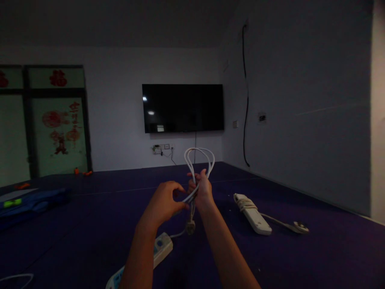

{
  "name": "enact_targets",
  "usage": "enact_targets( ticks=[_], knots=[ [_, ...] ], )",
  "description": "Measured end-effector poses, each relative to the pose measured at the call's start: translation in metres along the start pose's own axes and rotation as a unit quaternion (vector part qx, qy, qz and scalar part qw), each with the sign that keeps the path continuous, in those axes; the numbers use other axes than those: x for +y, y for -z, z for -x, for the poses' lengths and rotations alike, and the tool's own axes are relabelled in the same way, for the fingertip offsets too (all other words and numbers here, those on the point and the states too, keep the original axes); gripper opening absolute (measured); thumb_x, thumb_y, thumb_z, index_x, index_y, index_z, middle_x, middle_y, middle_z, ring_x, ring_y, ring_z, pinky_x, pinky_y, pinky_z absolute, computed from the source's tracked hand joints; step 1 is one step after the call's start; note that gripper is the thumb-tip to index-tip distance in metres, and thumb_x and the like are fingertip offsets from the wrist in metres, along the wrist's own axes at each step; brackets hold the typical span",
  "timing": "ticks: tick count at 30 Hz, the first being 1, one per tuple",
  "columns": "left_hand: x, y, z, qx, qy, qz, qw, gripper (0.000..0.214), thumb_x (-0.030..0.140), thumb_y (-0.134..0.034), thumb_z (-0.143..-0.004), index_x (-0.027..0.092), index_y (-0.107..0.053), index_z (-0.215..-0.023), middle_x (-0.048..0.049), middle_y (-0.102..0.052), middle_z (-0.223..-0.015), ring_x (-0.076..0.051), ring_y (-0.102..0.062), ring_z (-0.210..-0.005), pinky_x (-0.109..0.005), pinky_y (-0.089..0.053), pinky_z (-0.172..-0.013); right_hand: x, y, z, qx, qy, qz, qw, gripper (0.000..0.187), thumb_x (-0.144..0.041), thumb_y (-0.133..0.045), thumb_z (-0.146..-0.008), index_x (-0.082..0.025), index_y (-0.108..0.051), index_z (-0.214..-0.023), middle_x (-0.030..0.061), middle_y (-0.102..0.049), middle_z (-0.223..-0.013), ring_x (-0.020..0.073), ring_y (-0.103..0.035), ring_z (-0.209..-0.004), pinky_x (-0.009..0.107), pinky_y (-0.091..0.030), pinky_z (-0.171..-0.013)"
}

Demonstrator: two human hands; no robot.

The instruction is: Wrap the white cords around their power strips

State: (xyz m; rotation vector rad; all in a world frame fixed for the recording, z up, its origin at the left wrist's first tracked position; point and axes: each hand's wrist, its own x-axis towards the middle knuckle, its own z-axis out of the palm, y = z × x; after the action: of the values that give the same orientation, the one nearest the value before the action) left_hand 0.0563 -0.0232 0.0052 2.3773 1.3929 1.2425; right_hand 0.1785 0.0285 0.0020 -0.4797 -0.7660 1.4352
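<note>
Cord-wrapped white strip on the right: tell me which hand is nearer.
Right. The right hand is up and left of the cord-wrapped white strip; the left hand is farther left.

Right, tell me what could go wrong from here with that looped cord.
The cord's loops stand up out of the right hand, with no tie visible around them, so they might spring open if its grip loosens. The plug is below that hand and could swing against the strip. A stretch of cord leaves the strip's end, so a hard tug might drag it.
</note>
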Motion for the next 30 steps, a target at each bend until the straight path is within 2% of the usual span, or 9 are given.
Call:
enact_targets(
  ticks=[6,9,12,14,16,21,23,27,30],
  knots=[
    [-0.004,0.001,-0.003,-0.011,0.044,-0.041,0.998,0.021,0.026,-0.073,-0.051,0.017,-0.066,-0.069,0.0001,-0.063,-0.065,-0.014,-0.053,-0.057,-0.024,-0.034,-0.052,-0.006,-0.002,0.004,-0.051,-0.051,-0.006,0.997,0.060,-0.054,-0.014,-0.090,-0.016,-0.053,-0.063,-0.0077,-0.027,-0.028,0.0053,-0.014,-0.024,0.018,-0.010,-0.031],
    [-0.008,-0.001,-0.003,-0.046,0.101,0.004,0.994,0.028,0.028,-0.072,-0.054,0.016,-0.065,-0.077,-0.0015,-0.064,-0.070,-0.012,-0.053,-0.049,-0.023,-0.035,-0.046,-0.006,-0.002,0.003,-0.076,-0.056,-0.004,0.996,0.061,-0.053,-0.013,-0.090,-0.016,-0.054,-0.063,-0.0076,-0.028,-0.029,0.0051,-0.014,-0.024,0.018,-0.011,-0.031],
    [-0.013,-0.006,-0.001,-0.098,0.142,0.064,0.983,0.026,0.026,-0.064,-0.064,0.015,-0.062,-0.087,-0.0066,-0.067,-0.084,-0.012,-0.056,-0.047,-0.023,-0.039,-0.045,-0.003,-0.004,0.001,-0.073,-0.040,0.003,0.997,0.061,-0.052,-0.014,-0.091,-0.015,-0.053,-0.062,-0.0073,-0.029,-0.031,0.0046,-0.016,-0.025,0.018,-0.011,-0.031],
    [-0.018,-0.010,-0.001,-0.122,0.140,0.078,0.979,0.020,0.021,-0.055,-0.070,0.014,-0.062,-0.087,-0.0076,-0.067,-0.084,-0.012,-0.058,-0.049,-0.023,-0.041,-0.047,0.000,-0.005,0.000,-0.063,-0.029,0.003,0.998,0.060,-0.052,-0.016,-0.091,-0.015,-0.053,-0.061,-0.0067,-0.030,-0.032,0.0046,-0.019,-0.026,0.017,-0.012,-0.032],
    [-0.022,-0.015,-0.001,-0.134,0.131,0.078,0.979,0.019,0.015,-0.052,-0.069,0.015,-0.063,-0.085,-0.0065,-0.067,-0.079,-0.013,-0.059,-0.054,-0.023,-0.042,-0.051,0.004,-0.006,-0.002,-0.063,-0.024,-0.003,0.998,0.060,-0.053,-0.017,-0.090,-0.015,-0.052,-0.060,-0.0064,-0.031,-0.033,0.0049,-0.021,-0.028,0.017,-0.014,-0.033],
    [-0.029,-0.029,-0.008,-0.128,0.112,0.077,0.982,0.039,0.011,-0.064,-0.056,0.016,-0.060,-0.094,-0.0061,-0.066,-0.087,-0.017,-0.061,-0.070,-0.023,-0.044,-0.057,0.009,-0.006,-0.006,-0.078,-0.029,0.007,0.996,0.060,-0.061,-0.023,-0.085,-0.016,-0.054,-0.062,-0.0069,-0.030,-0.035,0.0059,-0.022,-0.030,0.017,-0.018,-0.034],
    [-0.030,-0.032,-0.010,-0.128,0.108,0.079,0.983,0.044,0.011,-0.065,-0.053,0.016,-0.058,-0.096,-0.0057,-0.065,-0.086,-0.018,-0.061,-0.069,-0.023,-0.044,-0.054,0.010,-0.005,-0.006,-0.084,-0.021,0.016,0.996,0.060,-0.065,-0.026,-0.083,-0.016,-0.054,-0.063,-0.0070,-0.030,-0.035,0.0063,-0.023,-0.031,0.018,-0.019,-0.034],
    [-0.029,-0.033,-0.010,-0.152,0.092,0.081,0.981,0.030,0.011,-0.056,-0.058,0.015,-0.058,-0.087,-0.0030,-0.064,-0.074,-0.014,-0.059,-0.051,-0.023,-0.042,-0.045,0.010,-0.002,-0.007,-0.102,-0.016,0.041,0.994,0.057,-0.068,-0.032,-0.079,-0.017,-0.055,-0.065,-0.0072,-0.031,-0.036,0.0068,-0.024,-0.032,0.018,-0.020,-0.035],
    [-0.030,-0.029,-0.009,-0.148,0.061,0.053,0.986,0.016,0.009,-0.052,-0.058,0.016,-0.058,-0.070,-0.0011,-0.063,-0.065,-0.015,-0.058,-0.052,-0.023,-0.040,-0.047,0.010,-0.001,-0.009,-0.101,-0.026,0.062,0.993,0.056,-0.067,-0.033,-0.079,-0.016,-0.056,-0.069,-0.0071,-0.033,-0.038,0.0069,-0.025,-0.031,0.018,-0.020,-0.034]
  ],
)
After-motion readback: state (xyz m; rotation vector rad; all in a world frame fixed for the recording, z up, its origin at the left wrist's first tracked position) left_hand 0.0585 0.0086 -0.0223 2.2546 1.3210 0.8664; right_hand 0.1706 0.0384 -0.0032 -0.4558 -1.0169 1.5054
